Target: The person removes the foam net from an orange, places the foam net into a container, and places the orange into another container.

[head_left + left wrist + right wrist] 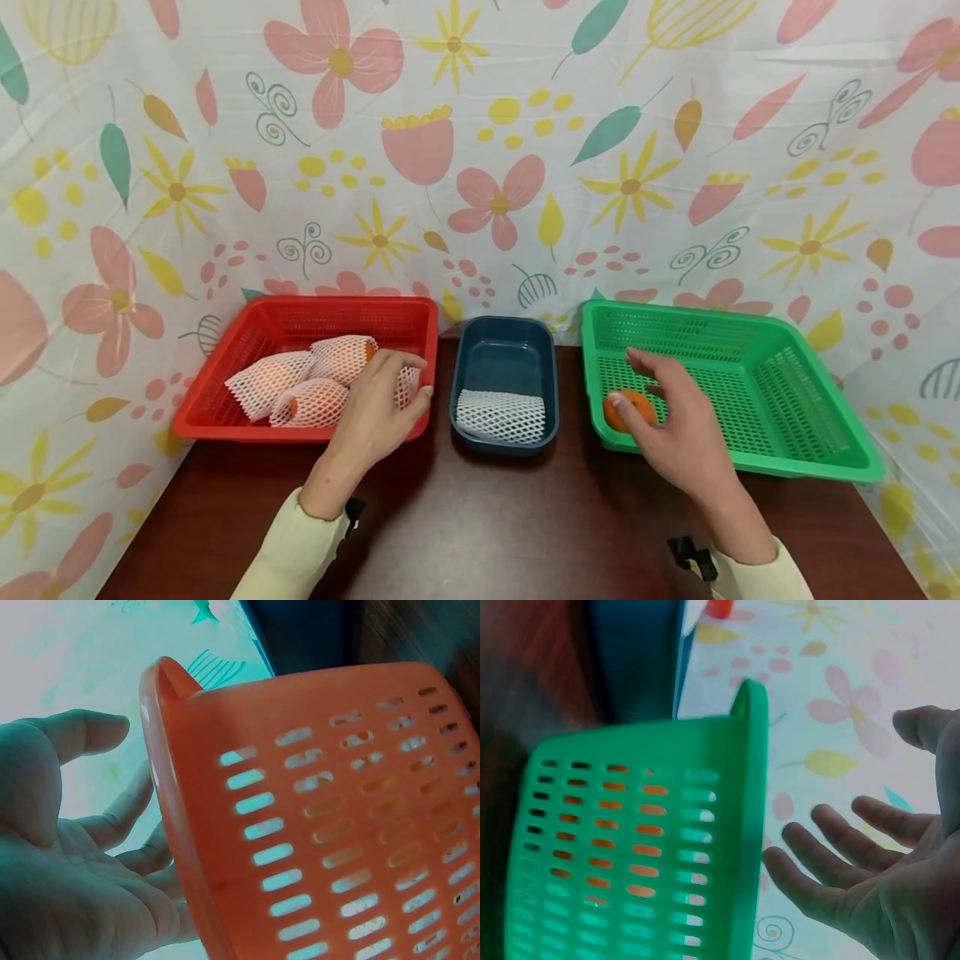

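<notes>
While left hand (381, 404) and right hand (678, 421) have fingers (821, 849) spread, the orange (639, 403) sits in the green basket (795, 464); likely light, firm, slightly slick, bruisable: best gripped gently around its sides.

From where I stand, the left hand (378, 408) blocks part of one wrapped fruit (407, 389), and the right hand (678, 417) covers some of the orange (643, 406). White netting (501, 417) conceals the navy tray's (502, 360) near floor. Both sleeves (288, 546) run out of sight.
</notes>
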### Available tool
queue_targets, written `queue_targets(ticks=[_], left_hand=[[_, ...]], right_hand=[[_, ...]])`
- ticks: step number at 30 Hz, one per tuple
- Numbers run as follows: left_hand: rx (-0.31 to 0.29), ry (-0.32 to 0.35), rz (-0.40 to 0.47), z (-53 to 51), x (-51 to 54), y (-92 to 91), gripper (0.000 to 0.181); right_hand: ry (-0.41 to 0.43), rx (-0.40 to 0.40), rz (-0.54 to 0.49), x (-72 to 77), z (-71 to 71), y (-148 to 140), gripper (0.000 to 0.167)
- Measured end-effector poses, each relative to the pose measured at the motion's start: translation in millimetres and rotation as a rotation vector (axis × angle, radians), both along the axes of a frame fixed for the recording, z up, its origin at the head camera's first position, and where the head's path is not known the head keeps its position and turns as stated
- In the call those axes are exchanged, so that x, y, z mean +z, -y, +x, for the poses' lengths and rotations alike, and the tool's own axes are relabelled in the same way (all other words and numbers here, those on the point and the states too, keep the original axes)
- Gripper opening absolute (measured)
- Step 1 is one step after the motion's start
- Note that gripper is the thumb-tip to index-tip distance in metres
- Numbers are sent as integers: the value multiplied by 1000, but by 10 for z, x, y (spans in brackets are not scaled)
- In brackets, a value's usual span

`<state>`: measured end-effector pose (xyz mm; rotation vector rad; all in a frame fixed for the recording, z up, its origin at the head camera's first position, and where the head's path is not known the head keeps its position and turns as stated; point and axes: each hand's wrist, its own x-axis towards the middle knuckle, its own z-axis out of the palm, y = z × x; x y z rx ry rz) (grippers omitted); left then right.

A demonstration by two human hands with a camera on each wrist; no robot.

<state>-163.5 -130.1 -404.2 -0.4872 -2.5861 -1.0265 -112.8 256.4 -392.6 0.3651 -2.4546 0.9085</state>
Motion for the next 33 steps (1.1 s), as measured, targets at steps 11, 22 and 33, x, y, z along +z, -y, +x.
queue_targets(ticks=[11, 22, 33], left_hand=[[45, 155, 9, -61, -14, 134, 49], [119, 282, -30, -126, -75, 191, 68], [195, 384, -82, -154, -108, 245, 78]], right_hand=[[-18, 57, -9, -66, 116, 155, 69], [-36, 88, -14, -30, 191, 243, 70], [-2, 151, -26, -54, 232, 271, 69]])
